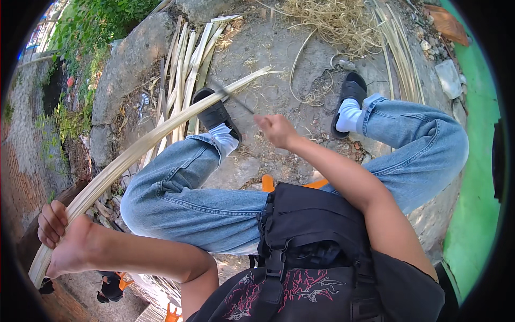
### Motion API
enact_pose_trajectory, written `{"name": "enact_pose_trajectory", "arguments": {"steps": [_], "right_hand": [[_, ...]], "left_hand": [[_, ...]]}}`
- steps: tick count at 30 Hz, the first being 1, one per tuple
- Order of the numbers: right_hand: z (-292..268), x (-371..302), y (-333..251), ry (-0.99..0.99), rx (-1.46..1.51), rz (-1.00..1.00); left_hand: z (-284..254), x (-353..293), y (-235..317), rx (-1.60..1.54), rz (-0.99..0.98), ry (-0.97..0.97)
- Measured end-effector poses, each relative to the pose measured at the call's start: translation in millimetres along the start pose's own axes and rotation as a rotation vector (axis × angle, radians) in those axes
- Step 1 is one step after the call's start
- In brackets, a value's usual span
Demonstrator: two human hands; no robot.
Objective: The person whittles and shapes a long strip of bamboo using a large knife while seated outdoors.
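A long, pale bamboo strip [161, 130] runs slantwise across my left side, its far end frayed above my left sandal. My left hand [70, 241] is closed round the strip near its close end, at the lower left. In my right hand [276, 131], a closed fist between my knees, is a thin dark knife [236, 100]. Its blade is smeared by motion and points up and left toward the strip's far end. The knife's handle is hidden in the fist. Whether blade and strip touch, I cannot tell.
Split bamboo strips [185, 70] lie beyond my left foot, more strips [402, 59] at the far right. Curly shavings [343, 24] are heaped at the top. A rough stone block [131, 61] stands left, a green wall [477, 177] right. An orange seat edge [267, 183] shows beneath me.
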State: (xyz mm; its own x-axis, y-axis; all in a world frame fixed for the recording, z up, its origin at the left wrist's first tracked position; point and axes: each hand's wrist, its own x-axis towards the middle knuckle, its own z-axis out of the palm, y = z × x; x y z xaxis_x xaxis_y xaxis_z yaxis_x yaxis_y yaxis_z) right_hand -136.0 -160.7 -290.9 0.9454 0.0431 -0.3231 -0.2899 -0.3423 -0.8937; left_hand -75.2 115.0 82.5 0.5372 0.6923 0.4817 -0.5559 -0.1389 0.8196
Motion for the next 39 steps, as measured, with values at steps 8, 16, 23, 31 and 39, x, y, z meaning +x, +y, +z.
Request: {"name": "enact_pose_trajectory", "arguments": {"steps": [8,16,23,31,39], "right_hand": [[6,7,-62,-0.084,-0.011,-0.002],[-34,23,69,0.154,-0.287,0.477],[-10,-3,-112,-0.221,0.109,0.061],[-14,-2,-78,-0.223,0.183,-0.011],[-11,-37,-166,-0.291,0.085,-0.287]], "left_hand": [[-24,17,-2,-0.155,-0.108,-0.134],[-25,19,-6,-0.139,-0.089,-0.093],[-21,6,-1,-0.373,-0.126,-0.455],[-13,-1,5,-0.366,-0.113,-0.473],[-20,3,11,-0.243,-0.084,-0.376]]}}
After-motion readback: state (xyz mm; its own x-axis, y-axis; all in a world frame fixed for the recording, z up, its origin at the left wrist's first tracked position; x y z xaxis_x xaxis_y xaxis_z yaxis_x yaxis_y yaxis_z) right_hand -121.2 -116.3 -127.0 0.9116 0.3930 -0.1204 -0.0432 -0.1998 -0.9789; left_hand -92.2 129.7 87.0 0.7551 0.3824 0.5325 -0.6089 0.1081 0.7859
